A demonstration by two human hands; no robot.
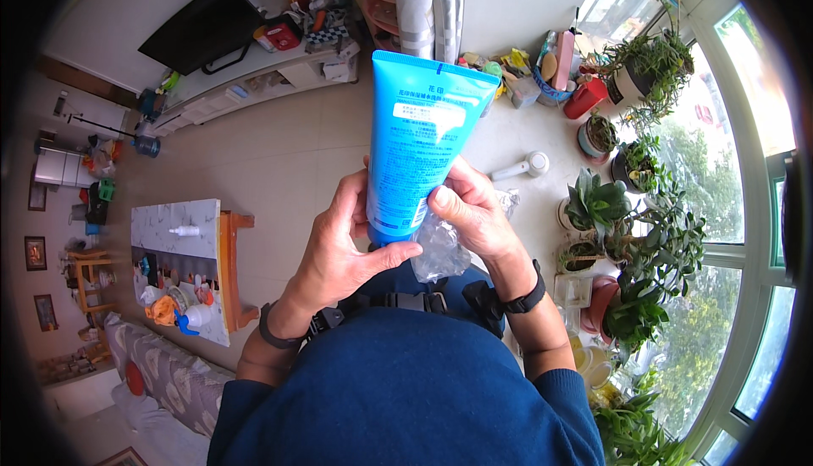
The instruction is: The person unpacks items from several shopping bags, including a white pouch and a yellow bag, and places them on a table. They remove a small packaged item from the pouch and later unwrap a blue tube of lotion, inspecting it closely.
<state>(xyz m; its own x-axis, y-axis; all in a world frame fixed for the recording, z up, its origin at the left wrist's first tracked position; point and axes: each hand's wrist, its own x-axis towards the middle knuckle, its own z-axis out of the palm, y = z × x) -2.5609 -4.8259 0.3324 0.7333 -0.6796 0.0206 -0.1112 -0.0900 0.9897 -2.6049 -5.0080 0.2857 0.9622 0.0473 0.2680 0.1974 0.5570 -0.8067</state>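
Observation:
A blue squeeze tube (419, 142) is held up before my chest, crimped end at the top and capped end down. Its printed side, covered in writing, faces me. My left hand (346, 237) wraps around the tube's lower left side, thumb stretched across near the cap. On the other side, my right hand (476, 212) grips the lower right edge with the thumb on the front and the fingers behind. Crumpled clear plastic wrapping (441, 253) hangs below the right hand, partly covered by it; I cannot tell whether that hand holds it too.
Beyond my right hand lies a white handheld device (524, 165). Potted plants (597, 202) line the window side, near a red jug (585, 98). To the left are a marble-patterned table (174, 228) bearing bottles, a sofa (165, 367), and a television (202, 26) on a low cabinet.

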